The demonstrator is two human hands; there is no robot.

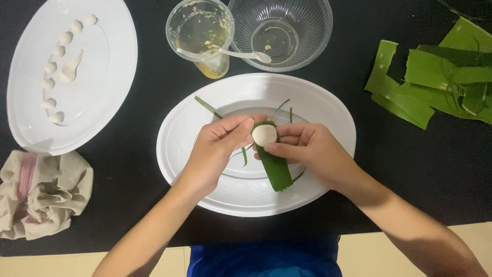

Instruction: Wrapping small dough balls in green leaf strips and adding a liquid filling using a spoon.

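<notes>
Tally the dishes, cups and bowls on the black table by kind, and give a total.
White oval plates: 2, one under the hands and one with dough balls at the left
Clear plastic cups: 1, with a white plastic spoon lying across it
Clear ribbed bowls: 1
Total: 4

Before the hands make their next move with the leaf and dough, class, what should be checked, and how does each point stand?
1. Dough ball seated in the leaf strip: ok.
2. Right hand has a grip on the strip: ok.
3. Left hand fingertips touching the dough: ok.
4. Work held over the oval plate: ok.
5. Spare leaf pieces lying at the right: ok.
6. Strip free of tears: cannot tell.
</notes>
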